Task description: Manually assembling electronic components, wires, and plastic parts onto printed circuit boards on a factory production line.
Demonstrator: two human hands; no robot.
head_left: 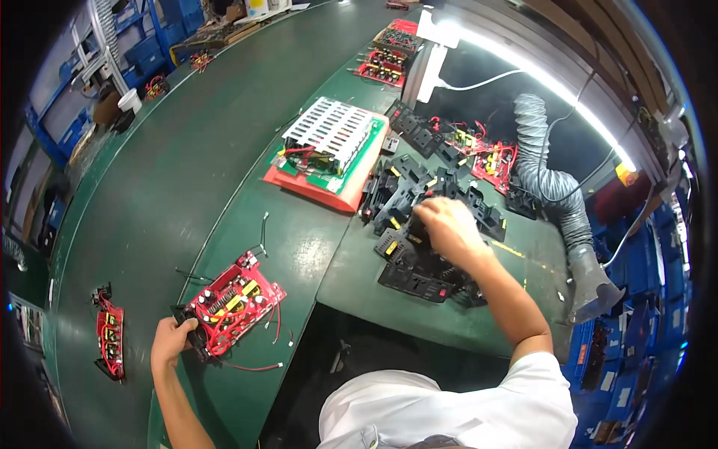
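Observation:
My left hand point(173, 341) grips the black end panel point(197, 340) of a red circuit board point(250, 298). Yellow components and red wires crowd the board, which lies on the green surface with thin leads sticking out. My right hand point(452, 230) reaches into a heap of black plastic panels point(404, 185) on the green bench at right. Its fingers are bent down and closed among the parts; what lies between them is hidden. Some panels carry small yellow labels.
A white slotted rack point(331, 129) with green boards sits on an orange-red base point(318, 192). Another red board point(111, 335) lies at far left. More red boards point(493, 163) lie behind the heap, near a grey flexible duct point(532, 135) and a bright tube lamp point(538, 69).

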